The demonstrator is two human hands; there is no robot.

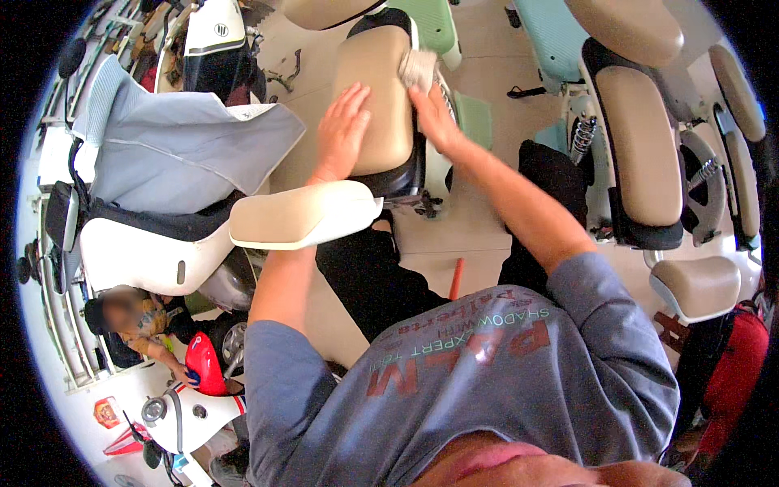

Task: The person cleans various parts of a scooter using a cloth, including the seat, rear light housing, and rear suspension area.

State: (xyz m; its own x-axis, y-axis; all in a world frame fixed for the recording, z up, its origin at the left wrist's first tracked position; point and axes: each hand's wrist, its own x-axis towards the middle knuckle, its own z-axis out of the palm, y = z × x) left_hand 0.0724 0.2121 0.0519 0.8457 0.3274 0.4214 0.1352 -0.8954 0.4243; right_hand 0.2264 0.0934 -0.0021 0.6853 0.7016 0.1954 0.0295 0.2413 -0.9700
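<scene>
A: What's over on the far left?

B: A white scooter (154,252) under a grey cover (178,154), and below it another person crouches with a hand on a red part (204,363).

A: And in the middle?

B: The left hand (341,130) lies flat on the beige seat (375,97) of a scooter ahead, its grip open with the fingers spread. Nearer the person, a second beige seat (302,215) crosses over the left forearm.

A: The other hand?

B: The right hand (434,118) has its grip closed on a pale cloth (419,69), pressed to the right edge of that same seat.

A: Further right?

B: More scooters with beige seats (637,146), well apart from the hands, and a red bag (734,373) at the rim.
</scene>
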